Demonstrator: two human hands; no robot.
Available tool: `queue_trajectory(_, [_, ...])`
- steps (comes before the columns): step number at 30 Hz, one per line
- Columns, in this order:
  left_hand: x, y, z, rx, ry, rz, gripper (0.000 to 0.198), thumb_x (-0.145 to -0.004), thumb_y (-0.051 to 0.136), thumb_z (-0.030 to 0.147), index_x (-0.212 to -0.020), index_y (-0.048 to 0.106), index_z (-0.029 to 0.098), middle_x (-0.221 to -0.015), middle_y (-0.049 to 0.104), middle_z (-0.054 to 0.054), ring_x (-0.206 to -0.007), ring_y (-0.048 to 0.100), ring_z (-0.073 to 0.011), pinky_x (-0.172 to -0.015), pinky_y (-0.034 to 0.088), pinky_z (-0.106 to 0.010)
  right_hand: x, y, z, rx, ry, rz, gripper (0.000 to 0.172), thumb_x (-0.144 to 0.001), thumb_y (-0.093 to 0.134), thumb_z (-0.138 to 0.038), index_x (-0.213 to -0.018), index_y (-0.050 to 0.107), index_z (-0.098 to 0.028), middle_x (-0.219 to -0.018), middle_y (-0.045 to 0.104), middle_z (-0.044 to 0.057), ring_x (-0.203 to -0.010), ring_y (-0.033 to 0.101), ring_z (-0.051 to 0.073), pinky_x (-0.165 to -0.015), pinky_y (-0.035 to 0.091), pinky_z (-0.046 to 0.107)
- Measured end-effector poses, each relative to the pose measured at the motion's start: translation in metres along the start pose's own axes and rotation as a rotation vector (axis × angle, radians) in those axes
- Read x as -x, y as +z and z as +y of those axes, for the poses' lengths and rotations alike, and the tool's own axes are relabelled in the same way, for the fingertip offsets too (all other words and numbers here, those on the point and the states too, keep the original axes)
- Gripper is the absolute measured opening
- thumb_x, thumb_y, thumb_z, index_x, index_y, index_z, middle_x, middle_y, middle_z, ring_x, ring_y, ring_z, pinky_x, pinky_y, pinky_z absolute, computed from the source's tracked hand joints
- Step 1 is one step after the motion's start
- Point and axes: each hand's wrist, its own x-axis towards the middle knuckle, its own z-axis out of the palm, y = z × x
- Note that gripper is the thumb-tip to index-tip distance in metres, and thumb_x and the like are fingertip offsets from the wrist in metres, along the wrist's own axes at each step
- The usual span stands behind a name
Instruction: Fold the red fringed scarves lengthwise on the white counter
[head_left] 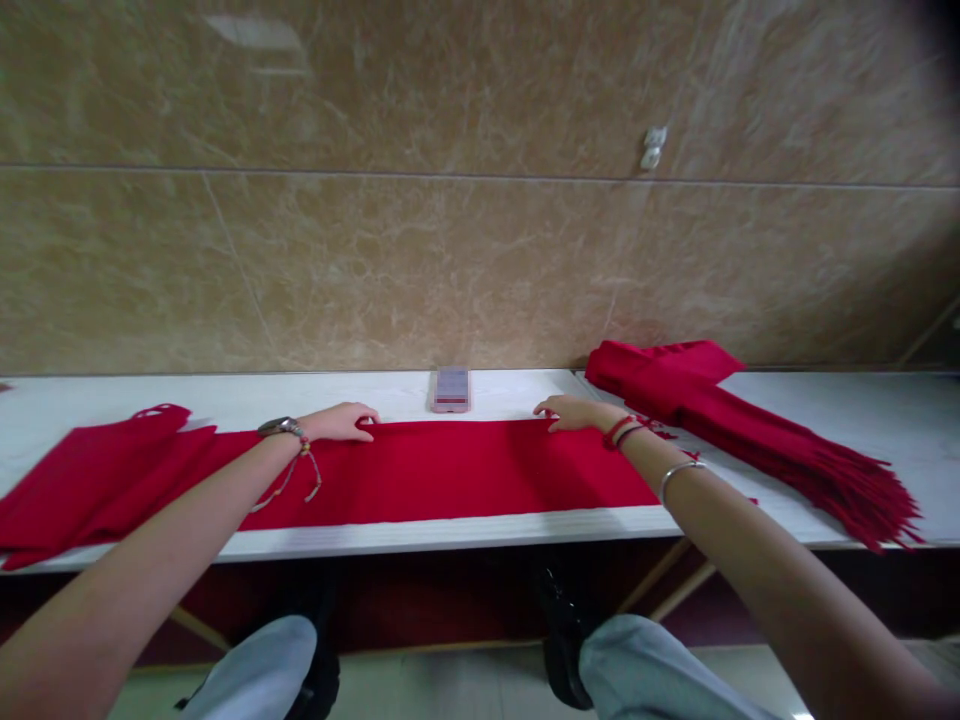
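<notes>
A red scarf (450,470) lies stretched flat along the white table, its left part bunched in loose folds and a bit of fringe showing by my right forearm. My left hand (341,422) is at its far edge, thumb and fingers curled around the cloth there. Further right, my right hand (574,411) pinches the same edge in a like way. Between the two hands the cloth runs smooth and fairly straight. A second red scarf (697,390), folded over itself with a long fringe, rests to the right of my right hand, apart from it.
Against the wall, midway between my hands, a phone (451,390) lies on the narrow white table (525,527). A tan marble-tiled wall (450,270) rises right behind the table. My knees (637,660) are below the front edge, near wooden table legs (682,590).
</notes>
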Motion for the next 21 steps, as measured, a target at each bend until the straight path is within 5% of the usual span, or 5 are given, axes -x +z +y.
queue_trajectory(7, [0.01, -0.015, -0.017, -0.05, 0.046, 0.06, 0.024, -0.071, 0.048, 0.036, -0.081, 0.06, 0.017, -0.084, 0.063, -0.003, -0.078, 0.056, -0.0166, -0.072, 0.041, -0.023, 0.013, -0.009, 0.02, 0.023, 0.024, -0.012, 0.018, -0.072, 0.062, -0.017, -0.089, 0.066, -0.014, -0.092, 0.067, 0.01, -0.086, 0.06, 0.021, -0.075, 0.044, 0.028])
queue_trajectory(10, [0.032, -0.02, -0.015, -0.078, 0.072, 0.183, 0.024, -0.074, 0.044, 0.035, -0.082, 0.058, 0.017, -0.086, 0.062, -0.004, -0.08, 0.055, -0.0168, -0.074, 0.041, -0.024, 0.043, -0.01, 0.013, 0.009, -0.021, 0.181, 0.016, -0.081, 0.052, -0.02, -0.092, 0.061, -0.013, -0.09, 0.065, 0.01, -0.083, 0.059, 0.019, -0.075, 0.044, 0.028])
queue_trajectory(13, [0.063, -0.009, -0.003, -0.052, 0.092, 0.215, 0.021, -0.077, 0.041, 0.03, -0.083, 0.057, 0.018, -0.085, 0.061, -0.003, -0.079, 0.055, -0.0165, -0.074, 0.041, -0.024, 0.088, 0.004, -0.003, 0.035, -0.127, 0.436, 0.017, -0.086, 0.044, -0.021, -0.092, 0.059, -0.015, -0.086, 0.063, 0.009, -0.079, 0.059, 0.018, -0.071, 0.045, 0.028])
queue_trajectory(17, [0.1, 0.019, 0.017, 0.037, 0.129, 0.139, 0.021, -0.08, 0.039, 0.027, -0.085, 0.057, 0.018, -0.088, 0.06, -0.003, -0.079, 0.056, -0.0166, -0.075, 0.042, -0.025, 0.136, 0.037, -0.017, 0.161, -0.268, 0.482, 0.024, -0.089, 0.037, -0.016, -0.087, 0.061, -0.016, -0.08, 0.063, 0.008, -0.074, 0.058, 0.018, -0.07, 0.045, 0.029])
queue_trajectory(21, [0.11, 0.029, 0.021, 0.055, 0.1, 0.171, 0.024, -0.083, 0.037, 0.031, -0.087, 0.057, 0.018, -0.09, 0.058, -0.005, -0.081, 0.055, -0.0174, -0.077, 0.042, -0.027, 0.148, 0.055, -0.012, 0.2, -0.212, 0.532, 0.024, -0.089, 0.037, -0.016, -0.087, 0.06, -0.015, -0.083, 0.063, 0.009, -0.074, 0.059, 0.018, -0.07, 0.047, 0.03])
